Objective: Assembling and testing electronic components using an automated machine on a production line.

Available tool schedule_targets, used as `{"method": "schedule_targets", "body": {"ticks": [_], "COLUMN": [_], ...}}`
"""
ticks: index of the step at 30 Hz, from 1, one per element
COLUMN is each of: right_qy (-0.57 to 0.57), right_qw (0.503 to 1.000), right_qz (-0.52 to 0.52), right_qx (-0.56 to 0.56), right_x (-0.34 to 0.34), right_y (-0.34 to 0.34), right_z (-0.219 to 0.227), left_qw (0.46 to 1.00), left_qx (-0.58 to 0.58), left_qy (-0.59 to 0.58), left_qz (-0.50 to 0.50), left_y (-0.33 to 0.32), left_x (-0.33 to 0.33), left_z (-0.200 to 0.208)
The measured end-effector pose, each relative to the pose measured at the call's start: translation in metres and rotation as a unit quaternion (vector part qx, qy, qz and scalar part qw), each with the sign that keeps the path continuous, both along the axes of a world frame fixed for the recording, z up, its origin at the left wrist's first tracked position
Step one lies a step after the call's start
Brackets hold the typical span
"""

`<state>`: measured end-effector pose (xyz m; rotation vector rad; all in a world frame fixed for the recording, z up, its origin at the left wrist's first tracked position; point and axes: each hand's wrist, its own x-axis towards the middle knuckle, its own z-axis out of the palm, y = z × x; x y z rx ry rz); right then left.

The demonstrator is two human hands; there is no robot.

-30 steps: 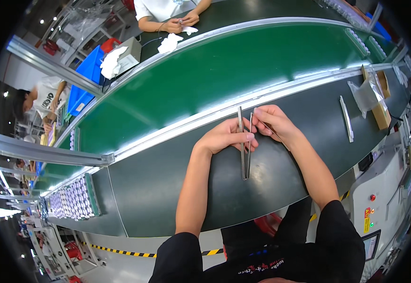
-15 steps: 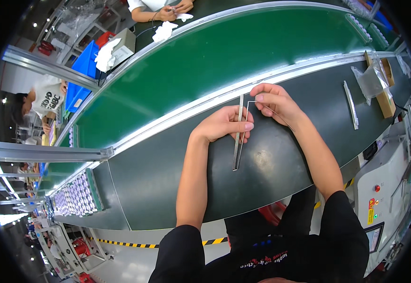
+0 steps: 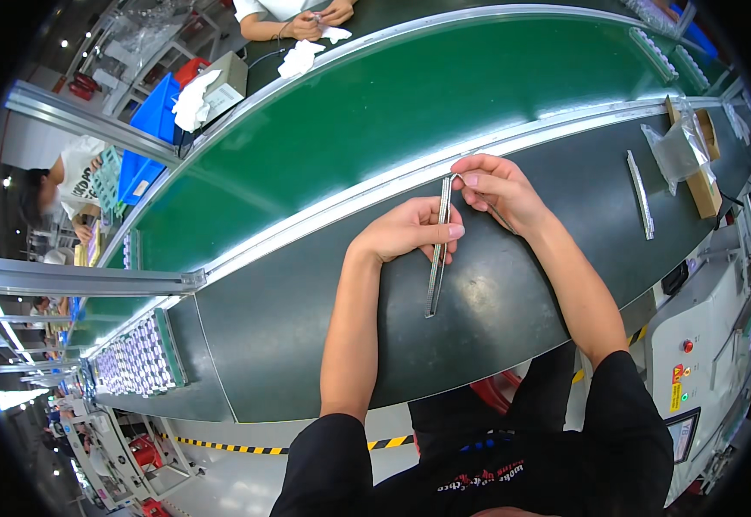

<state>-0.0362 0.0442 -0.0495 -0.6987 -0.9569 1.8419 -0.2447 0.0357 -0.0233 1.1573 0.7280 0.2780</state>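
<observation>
My left hand (image 3: 414,226) is closed around a narrow, silvery metal strip (image 3: 434,289), its thumb lying across the front. The strip stands out above and below the fingers, slanting slightly over the dark worktop. At its upper end my right hand (image 3: 500,191) pinches a thin bent metal wire (image 3: 504,221) between thumb and fingers. The wire's bend is by the strip's top, and a length of it trails below the right fingers. Fingers hide part of the wire, so I cannot tell whether it joins the strip.
The dark worktop (image 3: 306,336) borders a green conveyor belt (image 3: 324,146) along a metal rail. Another strip (image 3: 641,196) lies to the right, near a cardboard box (image 3: 704,185) and clear plastic bag (image 3: 679,148). A tray of pale cylindrical parts (image 3: 143,355) is at left. Co-workers sit beyond.
My right hand has moved slightly left, bringing the wire's bend in against the strip's top. The gap between wire and strip has narrowed. My left hand has barely moved.
</observation>
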Motion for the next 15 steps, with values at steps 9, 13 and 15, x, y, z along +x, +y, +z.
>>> {"method": "schedule_targets", "body": {"ticks": [9, 13, 15], "right_qy": [-0.024, -0.023, -0.016], "right_qw": [1.0, 1.0, 1.0], "right_qz": [0.012, 0.017, 0.022], "right_qx": [0.011, -0.005, -0.008], "right_x": [-0.0023, -0.0025, -0.0034], "right_y": [-0.0009, -0.0024, -0.0019], "right_z": [0.0035, 0.0012, 0.0007], "left_qw": [0.998, 0.996, 0.996], "left_qx": [-0.002, -0.001, -0.003], "left_qy": [-0.029, -0.036, -0.032], "left_qz": [0.058, 0.076, 0.081], "left_y": [0.0015, 0.0006, 0.0004], "left_x": [-0.0009, 0.0019, 0.0012], "left_z": [-0.0094, -0.0075, -0.0074]}}
